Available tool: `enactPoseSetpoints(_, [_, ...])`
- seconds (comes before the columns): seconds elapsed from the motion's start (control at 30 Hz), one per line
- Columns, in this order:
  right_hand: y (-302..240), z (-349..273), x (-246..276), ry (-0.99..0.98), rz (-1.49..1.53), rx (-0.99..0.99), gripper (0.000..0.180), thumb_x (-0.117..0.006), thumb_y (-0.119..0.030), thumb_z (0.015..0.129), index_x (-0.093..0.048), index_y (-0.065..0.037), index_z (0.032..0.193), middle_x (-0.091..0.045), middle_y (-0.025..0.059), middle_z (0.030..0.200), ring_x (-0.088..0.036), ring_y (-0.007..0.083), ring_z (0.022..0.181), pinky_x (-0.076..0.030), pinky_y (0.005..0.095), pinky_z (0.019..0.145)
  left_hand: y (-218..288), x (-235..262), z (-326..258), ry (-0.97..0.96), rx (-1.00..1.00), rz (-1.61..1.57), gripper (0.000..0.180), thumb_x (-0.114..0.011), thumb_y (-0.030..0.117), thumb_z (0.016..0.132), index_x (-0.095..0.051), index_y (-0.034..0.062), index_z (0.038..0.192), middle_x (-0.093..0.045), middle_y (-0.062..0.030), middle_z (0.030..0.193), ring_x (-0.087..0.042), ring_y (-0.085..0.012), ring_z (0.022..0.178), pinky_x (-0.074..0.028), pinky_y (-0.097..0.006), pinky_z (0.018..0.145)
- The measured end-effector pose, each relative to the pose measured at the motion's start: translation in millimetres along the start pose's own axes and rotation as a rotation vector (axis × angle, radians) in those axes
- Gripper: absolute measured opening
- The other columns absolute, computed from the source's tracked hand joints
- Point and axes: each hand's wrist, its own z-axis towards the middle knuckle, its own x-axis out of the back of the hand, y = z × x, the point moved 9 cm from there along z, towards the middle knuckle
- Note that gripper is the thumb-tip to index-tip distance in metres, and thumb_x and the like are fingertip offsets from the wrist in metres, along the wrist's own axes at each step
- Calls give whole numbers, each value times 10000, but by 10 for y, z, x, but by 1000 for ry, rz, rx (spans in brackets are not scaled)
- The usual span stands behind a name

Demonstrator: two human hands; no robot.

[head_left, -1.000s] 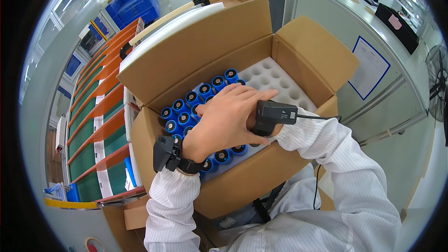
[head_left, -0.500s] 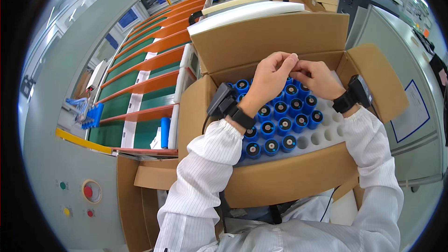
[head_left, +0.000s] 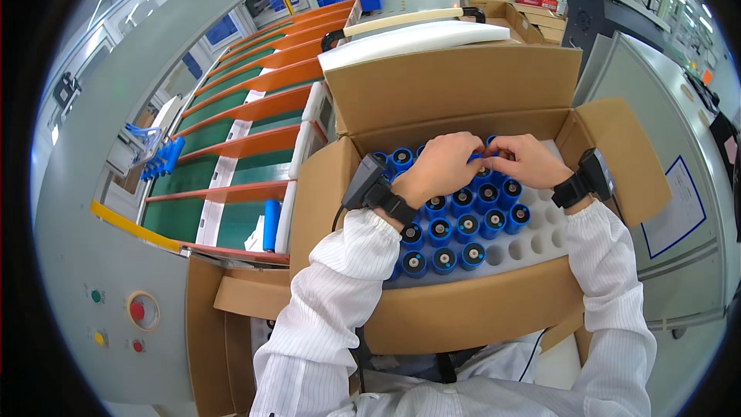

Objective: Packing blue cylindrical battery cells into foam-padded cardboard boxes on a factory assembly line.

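Blue cylinders with dark ringed tops and pale centres, like battery cells, stand upright in rows in a white foam tray. The tray lies inside an open cardboard box. Over the far rows my left hand is closed, its fingers bent down toward the cylinder tops. My right hand meets it from the right, thumb and fingers pinched together. Both sets of fingertips are close together at the cylinders; what they hold, if anything, is hidden. Each wrist wears a black strap with a small device.
At the left runs a green conveyor with orange dividers; one blue cylinder stands at its near end. A grey panel with buttons is nearer me. White foam lies behind the raised box flap. A grey cabinet stands right.
Both hands have come down from above the tray to the cylinder tops, fingertips still close together. The whole view has shifted slightly.
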Motion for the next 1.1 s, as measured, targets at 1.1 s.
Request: enactPoseSetpoints(1.1, [-14, -79, -73, -107, -135, 17, 390, -625, -404, 891, -695, -40, 1012, -704, 138, 821, -678, 302, 783, -523, 397, 712, 76, -76, -78, -137, 11, -108, 255, -681, 212, 867, -688, 4, 1014, -693, -187, 944, -666, -334, 855, -529, -396, 763])
